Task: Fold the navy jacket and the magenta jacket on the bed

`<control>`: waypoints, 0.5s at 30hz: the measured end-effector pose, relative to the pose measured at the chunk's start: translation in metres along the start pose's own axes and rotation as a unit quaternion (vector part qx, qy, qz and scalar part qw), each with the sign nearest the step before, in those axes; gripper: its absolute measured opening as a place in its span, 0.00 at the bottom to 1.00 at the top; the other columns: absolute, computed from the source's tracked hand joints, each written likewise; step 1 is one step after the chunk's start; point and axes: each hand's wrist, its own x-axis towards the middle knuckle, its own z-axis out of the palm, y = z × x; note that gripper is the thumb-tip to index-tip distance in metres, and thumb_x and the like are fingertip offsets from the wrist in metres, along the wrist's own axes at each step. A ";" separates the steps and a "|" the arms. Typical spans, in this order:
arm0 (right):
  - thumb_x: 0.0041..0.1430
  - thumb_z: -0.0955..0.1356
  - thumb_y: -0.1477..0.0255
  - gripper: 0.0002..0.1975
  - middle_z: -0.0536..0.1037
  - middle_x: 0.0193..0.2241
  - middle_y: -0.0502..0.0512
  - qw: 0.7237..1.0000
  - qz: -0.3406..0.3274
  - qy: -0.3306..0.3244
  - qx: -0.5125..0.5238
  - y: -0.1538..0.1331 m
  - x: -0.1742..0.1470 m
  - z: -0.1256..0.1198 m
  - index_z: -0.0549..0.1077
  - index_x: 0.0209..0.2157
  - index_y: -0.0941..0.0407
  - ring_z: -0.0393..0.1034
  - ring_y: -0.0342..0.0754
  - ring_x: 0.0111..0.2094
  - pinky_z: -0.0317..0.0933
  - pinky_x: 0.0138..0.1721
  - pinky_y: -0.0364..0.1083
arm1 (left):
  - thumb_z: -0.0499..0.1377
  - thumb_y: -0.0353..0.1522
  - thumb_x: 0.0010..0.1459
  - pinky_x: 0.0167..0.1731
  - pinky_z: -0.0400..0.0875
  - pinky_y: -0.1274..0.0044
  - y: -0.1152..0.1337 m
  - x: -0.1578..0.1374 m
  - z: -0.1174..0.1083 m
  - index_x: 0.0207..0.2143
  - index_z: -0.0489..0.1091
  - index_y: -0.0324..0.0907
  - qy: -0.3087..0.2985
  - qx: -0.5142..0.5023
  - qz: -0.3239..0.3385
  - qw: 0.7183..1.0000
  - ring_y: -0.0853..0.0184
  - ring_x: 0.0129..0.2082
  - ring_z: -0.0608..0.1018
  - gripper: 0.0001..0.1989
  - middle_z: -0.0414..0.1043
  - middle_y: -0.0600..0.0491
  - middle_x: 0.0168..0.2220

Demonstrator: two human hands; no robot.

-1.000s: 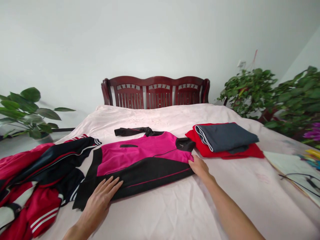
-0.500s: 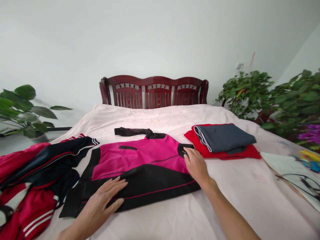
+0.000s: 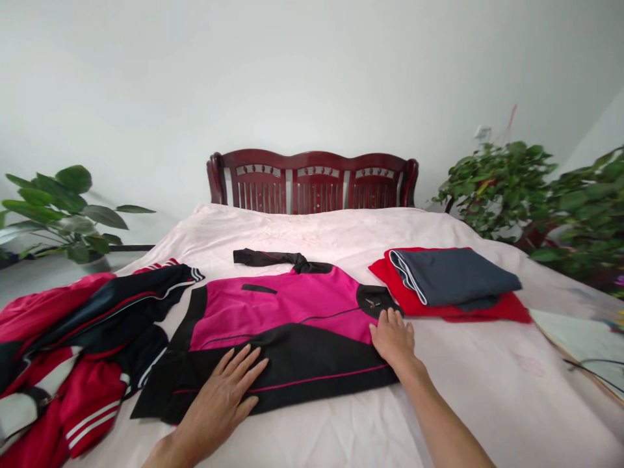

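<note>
A magenta and black jacket (image 3: 287, 302) lies spread on the bed, its black collar (image 3: 373, 298) toward the right. The near black sleeve is laid along the body, while the far sleeve (image 3: 266, 258) points left. My left hand (image 3: 221, 390) rests on the near sleeve, fingers stretched out and slightly apart. Against the jacket's shoulder, just below the collar, my right hand (image 3: 394, 338) lies flat with its fingers extended. Neither hand grips the cloth.
Folded grey cloth (image 3: 461, 276) sits on folded red cloth (image 3: 492, 311) at right. Red and navy clothes (image 3: 92, 344) are heaped at left. Glasses (image 3: 592, 369) lie on a pale board (image 3: 565, 335). Behind the bed (image 3: 302, 227) stands a wooden headboard (image 3: 314, 185), with plants (image 3: 500, 185) alongside.
My right hand has let go of the collar and moved down onto the shoulder, its fingers now flat. My left hand stays on the sleeve. The view has shifted slightly left.
</note>
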 end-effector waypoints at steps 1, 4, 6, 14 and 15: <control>0.65 0.59 0.68 0.28 0.61 0.64 0.73 0.999 -0.028 0.034 0.004 -0.008 -0.001 -0.004 0.64 0.62 0.67 0.51 0.65 0.66 0.46 0.62 0.66 | 0.55 0.36 0.64 0.64 0.55 0.60 0.002 0.001 -0.002 0.69 0.47 0.55 -0.004 -0.008 -0.002 1.000 0.58 0.67 0.60 0.34 0.54 0.54 0.69; 0.67 0.56 0.68 0.26 0.65 0.62 0.68 0.978 -0.179 0.080 0.071 -0.032 -0.010 -0.005 0.66 0.61 0.65 0.54 0.59 0.65 0.49 0.63 0.59 | 0.56 0.32 0.62 0.65 0.53 0.58 0.007 0.004 -0.007 0.68 0.50 0.55 -0.010 -0.038 -0.011 0.999 0.57 0.68 0.58 0.34 0.53 0.52 0.69; 0.68 0.56 0.66 0.25 0.68 0.61 0.64 0.958 -0.257 0.057 0.116 -0.044 -0.017 0.002 0.66 0.61 0.62 0.58 0.55 0.64 0.53 0.63 0.56 | 0.56 0.32 0.61 0.65 0.53 0.57 0.008 0.004 -0.013 0.67 0.53 0.54 -0.016 -0.067 -0.019 0.997 0.57 0.68 0.58 0.33 0.54 0.52 0.69; 0.67 0.58 0.68 0.23 0.69 0.61 0.60 0.952 -0.280 0.042 0.116 -0.045 -0.024 0.030 0.69 0.59 0.59 0.60 0.56 0.63 0.52 0.63 0.58 | 0.50 0.36 0.66 0.65 0.52 0.56 -0.020 -0.023 -0.045 0.53 0.73 0.50 0.100 -0.052 -0.221 0.969 0.56 0.63 0.67 0.18 0.73 0.52 0.57; 0.67 0.58 0.68 0.23 0.69 0.61 0.60 0.951 -0.281 0.047 0.118 -0.044 -0.023 0.031 0.69 0.59 0.58 0.60 0.55 0.62 0.53 0.63 0.58 | 0.50 0.36 0.66 0.63 0.54 0.56 -0.028 -0.029 -0.046 0.54 0.72 0.48 0.128 -0.034 -0.281 0.951 0.55 0.62 0.67 0.18 0.72 0.50 0.58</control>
